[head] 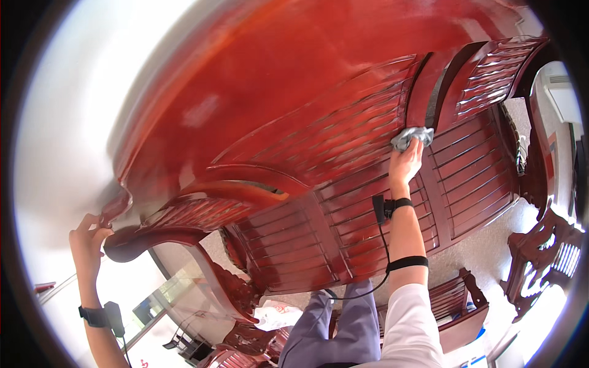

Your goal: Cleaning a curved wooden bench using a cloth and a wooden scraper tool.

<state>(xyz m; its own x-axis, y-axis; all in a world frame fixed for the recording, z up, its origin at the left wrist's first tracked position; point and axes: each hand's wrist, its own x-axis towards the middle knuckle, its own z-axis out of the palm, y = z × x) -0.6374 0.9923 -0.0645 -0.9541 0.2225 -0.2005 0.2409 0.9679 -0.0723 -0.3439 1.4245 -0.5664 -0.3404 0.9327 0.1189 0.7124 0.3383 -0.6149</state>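
A large, glossy red-brown wooden bench (257, 106) with a tall slatted backrest fills the view. My right hand (407, 161) is closed on a crumpled grey cloth (411, 138), which rests low on the backrest beside an upright rail, just above the slatted seat (363, 216). At the left, my left hand (92, 232) grips the carved wooden end (117, 207) of the backrest's top edge between thumb and fingers. Each wrist wears a black strap with a small dark device and a cable.
A carved wooden chair (543, 257) stands at the far right. Nearer are a slatted wooden piece (453, 308), a white plastic bag (276, 315) and another carved wooden piece (248, 342). A pale wall (60, 138) stands behind the bench. The bench's curved armrest (152, 241) juts out at left.
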